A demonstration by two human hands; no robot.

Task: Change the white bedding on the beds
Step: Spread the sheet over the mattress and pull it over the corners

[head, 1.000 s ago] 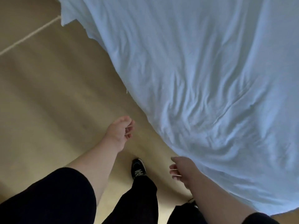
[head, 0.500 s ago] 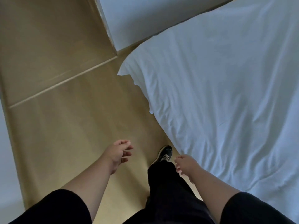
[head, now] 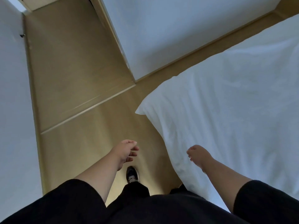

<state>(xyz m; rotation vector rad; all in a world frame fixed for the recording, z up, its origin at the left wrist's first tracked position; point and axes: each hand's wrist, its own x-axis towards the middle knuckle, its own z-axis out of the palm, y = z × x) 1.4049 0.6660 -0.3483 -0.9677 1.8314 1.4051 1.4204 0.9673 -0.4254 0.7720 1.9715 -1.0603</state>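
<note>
Bedding [head: 234, 110], white, softly wrinkled cloth, drapes to a pointed corner.

Black top w/ short sleeves: left sleeve [head: 77, 196] ends approx at elbow, right sleeve [head: 265, 201] the same; forearms bare below. No watch, rings or bands visible on left hand [head: 125, 151] or right hand [head: 198, 155]. Black trousers [head: 135, 189], loose fit. One shoe [head: 132, 174] in view: dark sneaker w/ pale laces, white sole edge.
</note>
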